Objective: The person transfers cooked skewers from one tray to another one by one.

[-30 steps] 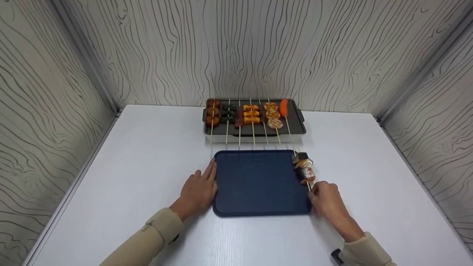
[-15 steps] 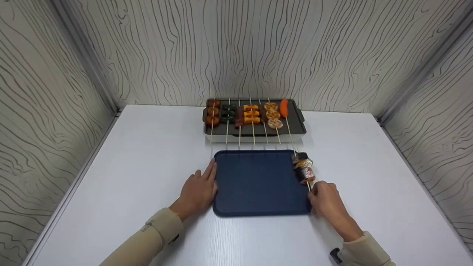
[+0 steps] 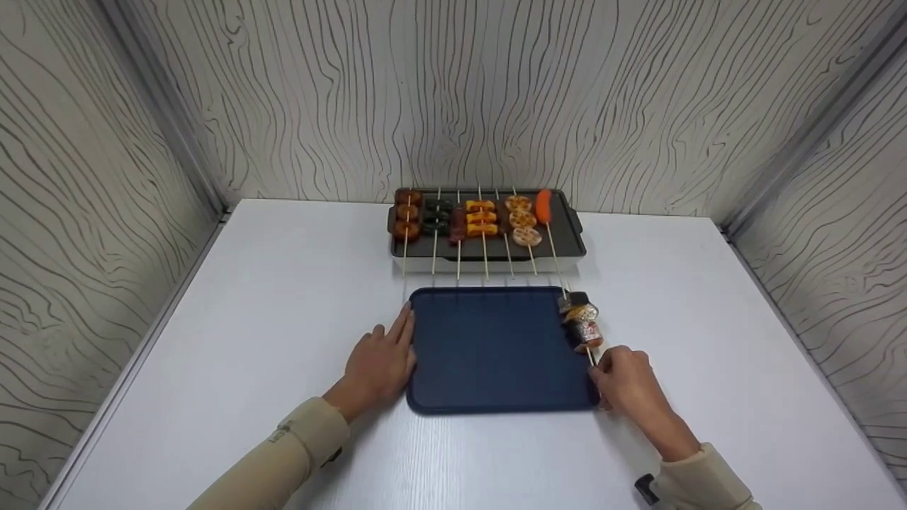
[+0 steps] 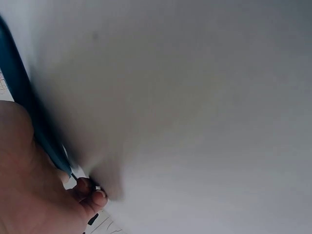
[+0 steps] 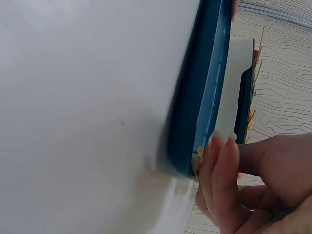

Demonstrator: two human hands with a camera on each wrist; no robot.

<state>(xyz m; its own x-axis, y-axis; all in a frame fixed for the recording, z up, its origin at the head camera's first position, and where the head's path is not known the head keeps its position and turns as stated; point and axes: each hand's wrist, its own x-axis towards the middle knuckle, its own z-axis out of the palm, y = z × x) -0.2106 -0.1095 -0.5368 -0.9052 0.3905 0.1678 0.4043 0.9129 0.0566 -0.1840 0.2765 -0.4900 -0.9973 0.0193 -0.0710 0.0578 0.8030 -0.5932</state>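
A dark blue rectangular tray (image 3: pixel 503 350) lies on the white table. My left hand (image 3: pixel 379 365) rests along its left edge, fingers straight and touching the rim. Across the right rim lie food skewers (image 3: pixel 584 329), with dark chunks, a yellow-orange piece and a dark-and-silvery roll bunched together; how many skewers there are, I cannot tell. At the tray's lower right corner my right hand (image 3: pixel 627 379) pinches their stick ends between thumb and fingers. The right wrist view has its fingertips (image 5: pixel 223 156) close to the tray corner, partly hiding the sticks.
Behind the tray stands a black grill pan (image 3: pixel 567 237) on a pale base. Several skewers lie across it, among them lotus root slices (image 3: pixel 523 220), yellow pieces (image 3: pixel 482 217) and an orange-red sausage (image 3: pixel 543 206). Their sticks point toward the tray. Wood-patterned panels (image 3: pixel 453 92) enclose the table.
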